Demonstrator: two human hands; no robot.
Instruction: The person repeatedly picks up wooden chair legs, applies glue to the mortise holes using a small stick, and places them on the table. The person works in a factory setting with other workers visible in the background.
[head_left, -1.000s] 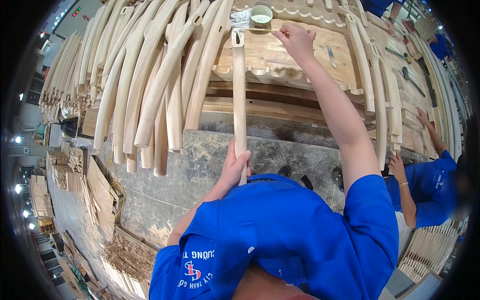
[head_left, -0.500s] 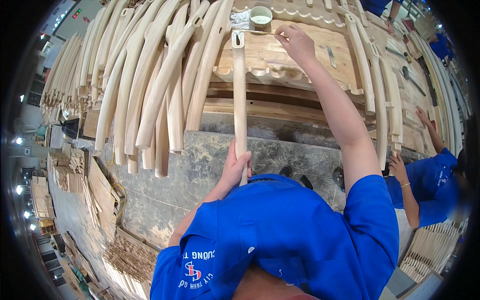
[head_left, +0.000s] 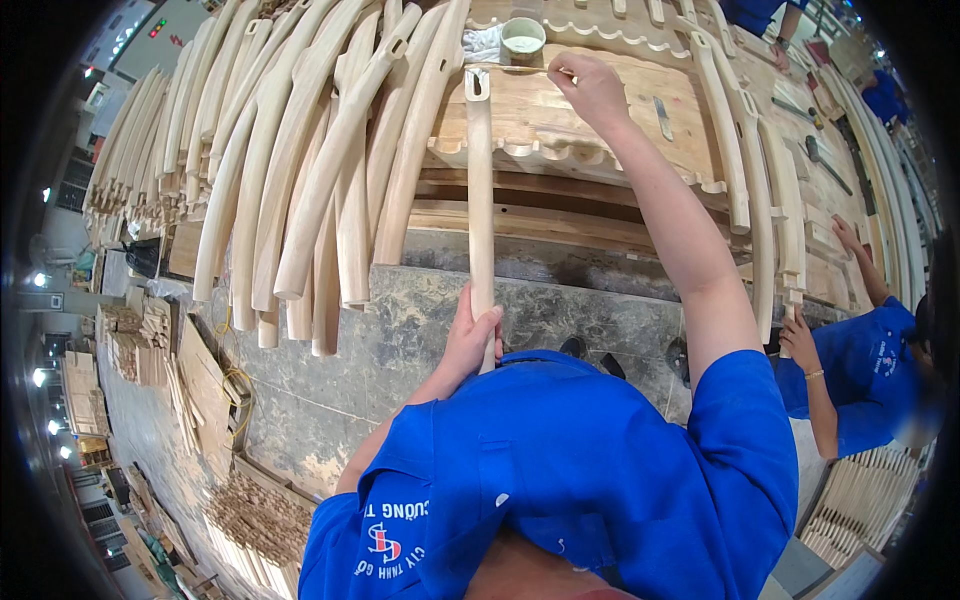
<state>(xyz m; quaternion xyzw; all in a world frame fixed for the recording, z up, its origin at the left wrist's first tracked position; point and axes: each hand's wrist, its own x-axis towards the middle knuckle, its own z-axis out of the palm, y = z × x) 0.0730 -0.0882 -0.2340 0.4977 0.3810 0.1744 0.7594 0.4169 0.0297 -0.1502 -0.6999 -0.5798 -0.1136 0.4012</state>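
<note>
The left hand (head_left: 470, 340) wraps its grip around the lower end of a long, straight wooden chair leg (head_left: 481, 190), holding it upright against the edge of the wooden tabletop (head_left: 590, 130). The right hand (head_left: 590, 88) reaches over the leg's slotted top, its grip pinched narrow on a thin stick (head_left: 530, 70) that touches the slot. A small cup of pale glue (head_left: 523, 38) stands just beyond. Curved chair legs (head_left: 320, 170) lean in rows to the left; a co-worker's hand (head_left: 795, 335) rests at right.
</note>
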